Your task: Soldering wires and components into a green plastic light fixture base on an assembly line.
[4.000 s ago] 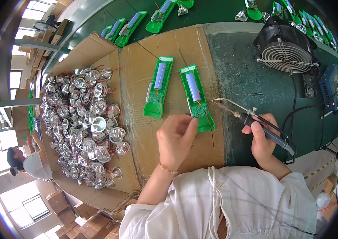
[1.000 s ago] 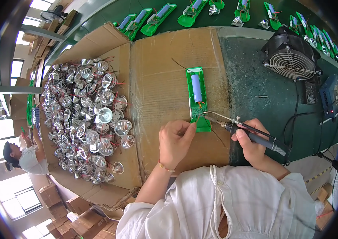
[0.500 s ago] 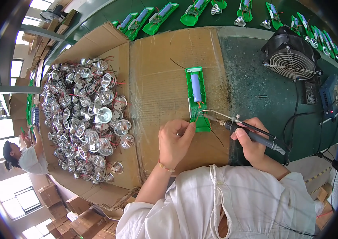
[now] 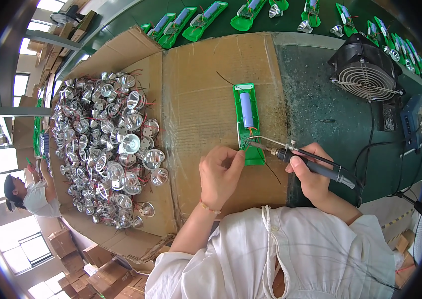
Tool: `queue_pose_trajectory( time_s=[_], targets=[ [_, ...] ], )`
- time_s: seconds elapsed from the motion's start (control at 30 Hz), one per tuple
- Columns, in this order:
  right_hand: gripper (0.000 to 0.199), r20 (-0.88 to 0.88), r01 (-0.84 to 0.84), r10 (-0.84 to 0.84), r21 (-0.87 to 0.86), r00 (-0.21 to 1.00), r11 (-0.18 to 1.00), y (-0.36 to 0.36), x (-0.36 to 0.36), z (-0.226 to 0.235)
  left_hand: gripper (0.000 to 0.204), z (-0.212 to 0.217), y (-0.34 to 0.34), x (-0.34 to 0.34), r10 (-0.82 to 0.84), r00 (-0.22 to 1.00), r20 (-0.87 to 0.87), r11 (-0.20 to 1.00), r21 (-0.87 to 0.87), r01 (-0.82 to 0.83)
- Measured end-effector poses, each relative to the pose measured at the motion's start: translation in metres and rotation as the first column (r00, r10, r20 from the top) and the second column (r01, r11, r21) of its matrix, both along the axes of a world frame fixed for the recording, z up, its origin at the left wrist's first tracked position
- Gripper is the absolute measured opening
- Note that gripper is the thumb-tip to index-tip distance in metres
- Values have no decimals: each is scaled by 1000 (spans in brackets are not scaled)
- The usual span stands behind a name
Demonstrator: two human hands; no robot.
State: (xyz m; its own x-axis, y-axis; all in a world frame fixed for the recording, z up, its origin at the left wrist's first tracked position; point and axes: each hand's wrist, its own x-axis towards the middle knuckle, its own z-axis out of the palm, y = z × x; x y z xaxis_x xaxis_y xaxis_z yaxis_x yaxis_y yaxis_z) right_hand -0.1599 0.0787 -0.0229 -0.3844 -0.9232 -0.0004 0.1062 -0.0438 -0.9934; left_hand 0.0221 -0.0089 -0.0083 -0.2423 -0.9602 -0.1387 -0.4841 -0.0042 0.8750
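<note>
A green plastic lamp housing (image 4: 256, 158) lies lengthwise on the cardboard before me, with a purple cylindrical battery (image 4: 246, 109) and a small circuit board (image 4: 244, 135) inside. At its lower left edge, my left hand (image 4: 219, 172) is closed in a pinch, apparently on a thin wire that runs to the board; the fingertips hide most of it. My right hand (image 4: 311, 172) grips a soldering iron (image 4: 315, 168) with a thin curved metal tube along it. The iron's tip is at the board, close to my left fingertips. Dark wires stick out from the housing's two ends.
A cardboard box (image 4: 158, 99) full of silvery lamp reflectors (image 4: 114, 169) stands to my left. More green housings (image 4: 206, 21) line the far side. At right are a black fan (image 4: 365, 74), a blue soldering station (image 4: 415, 119) and cables. Another person (image 4: 36, 197) works far left.
The soldering iron has shifted slightly left, its tip closer over the board. The far row of green housings sits a little farther right. My left hand keeps its pinch.
</note>
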Motion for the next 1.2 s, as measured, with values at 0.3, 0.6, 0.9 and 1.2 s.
queue_pose_trajectory(
  time_s=[0.3, 0.6, 0.9, 1.2],
  targets=[
    [14, 13, 69, -69, -28, 998, 997, 5, -8, 2, 15, -2, -3, 1, 7, 1000, -2, 1000, 21, -7],
    [14, -9, 179, -180, -58, 984, 982, 12, -33, -10, 12, 5, -7, 9, 77, 994, -78, 993, 91, -70],
    [14, 66, 250, -253, 58, 965, 967, 3, -45, -15, 19, 31, -120, -36, -178, 959, 219, 970, -127, 209],
    [12, 68, 196, -204, 109, 977, 974, 3, -43, -11, 17, 41, -318, -142, 76, 750, 658, 827, -462, 321]
  ],
)
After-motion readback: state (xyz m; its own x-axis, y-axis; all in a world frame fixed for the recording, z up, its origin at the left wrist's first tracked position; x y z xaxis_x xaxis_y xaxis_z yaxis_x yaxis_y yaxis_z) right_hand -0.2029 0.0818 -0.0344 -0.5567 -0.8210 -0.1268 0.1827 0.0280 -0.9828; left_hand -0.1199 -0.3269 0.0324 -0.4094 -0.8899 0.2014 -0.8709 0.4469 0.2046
